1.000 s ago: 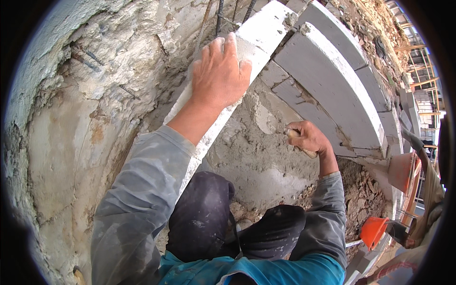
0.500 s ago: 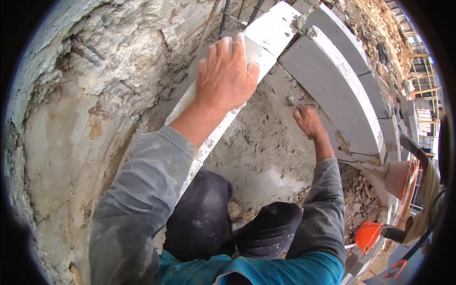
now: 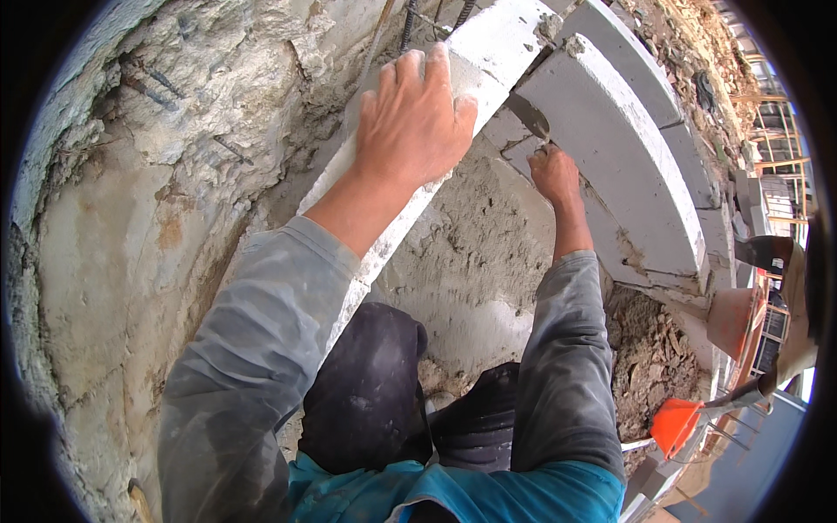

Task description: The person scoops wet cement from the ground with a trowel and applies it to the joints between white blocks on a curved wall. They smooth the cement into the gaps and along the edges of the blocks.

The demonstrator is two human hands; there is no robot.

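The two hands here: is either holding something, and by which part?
The right hand holds a trowel by its handle end, blade exposed; the left hand lies over a white block, grip unclear.

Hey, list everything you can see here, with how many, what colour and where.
Trowel: one, grey blade, in the right hand
White block row: one, white, under the left hand
Light-grey blocks: several, stacked upper right
Cement: one patch, grey, centre
Rough wall: one, grey-beige, left
Steel bars: at least two, dark, top centre
Rubble: uncounted, brown, right
Containers: two, bright orange and faded red, lower right
Wooden poles: several, tan, upper right
Another person: one, partly seen, tan clothing, right edge
Sleeves: two, grey, lower half
Trousers: one pair, dark, lower centre
Shirt: one, teal, bottom
Hands: two, bare, upper centre
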